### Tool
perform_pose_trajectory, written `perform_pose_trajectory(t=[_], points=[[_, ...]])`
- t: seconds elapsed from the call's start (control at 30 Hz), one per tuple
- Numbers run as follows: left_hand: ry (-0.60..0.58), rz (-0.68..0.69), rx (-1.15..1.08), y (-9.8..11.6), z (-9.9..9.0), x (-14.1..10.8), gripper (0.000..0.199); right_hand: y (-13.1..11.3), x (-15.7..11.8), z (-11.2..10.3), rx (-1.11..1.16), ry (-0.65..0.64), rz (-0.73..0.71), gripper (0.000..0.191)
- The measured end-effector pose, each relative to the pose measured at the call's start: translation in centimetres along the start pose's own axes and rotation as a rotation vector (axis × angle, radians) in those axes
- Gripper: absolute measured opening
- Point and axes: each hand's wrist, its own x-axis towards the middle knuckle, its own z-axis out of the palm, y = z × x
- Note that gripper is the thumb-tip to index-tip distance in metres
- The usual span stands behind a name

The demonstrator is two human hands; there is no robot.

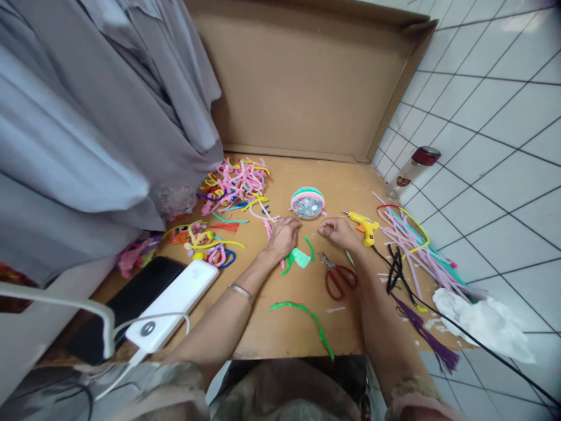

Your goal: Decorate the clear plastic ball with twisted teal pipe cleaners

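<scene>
My left hand (284, 237) rests low over the tabletop, its fingers bent and close together; whatever is under them is hidden. Pink pieces show along its side, and a mint-green piece with green strips (300, 258) lies just below it. Across a small gap, my right hand (338, 233) is closed with thumb and fingertips together; anything in the pinch is too small to make out. Beyond both hands sits a clear round ball (307, 207) with pink, green and blue bands over its top. A short curved green strip (309, 248) lies between the hands.
Red-handled scissors (340, 282) and a yellow glue gun (366, 228) lie near my right arm. Pipe cleaners (241, 186) pile up at the back left, with more lilac ones (421, 251) at right. A power bank (175, 304), a phone (144, 286) and a bottle (412, 173) stand around.
</scene>
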Motion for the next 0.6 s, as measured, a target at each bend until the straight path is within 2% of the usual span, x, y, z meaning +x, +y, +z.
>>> perform_pose_trajectory(t=[0.07, 0.13, 0.27, 0.4, 0.5, 0.6], points=[[-0.032, 0.026, 0.001, -0.3, 0.4, 0.0, 0.029, 0.1, 0.0, 0.3, -0.150, 0.057, -0.016, 0.011], [-0.061, 0.035, 0.012, -0.5, 0.5, -0.1, 0.031, -0.2, 0.0, 0.9, -0.298, 0.064, -0.003, 0.015], [-0.116, 0.030, 0.060, -0.4, 0.3, 0.0, 0.030, -1.5, -0.1, 2.2, -0.580, 0.020, 0.042, 0.019], [-0.126, 0.012, 0.096, 0.1, 0.1, 0.0, 0.023, -2.0, 0.0, 2.6, -0.689, -0.034, 0.073, 0.019], [-0.109, -0.014, 0.091, 0.4, 0.2, 0.0, 0.022, -2.4, -0.2, 2.3, -0.653, -0.058, 0.083, 0.018], [-0.119, -0.020, 0.098, 0.5, 0.3, 0.0, 0.022, -3.5, -0.6, 1.9, -0.297, -0.185, -0.019, 0.011]])
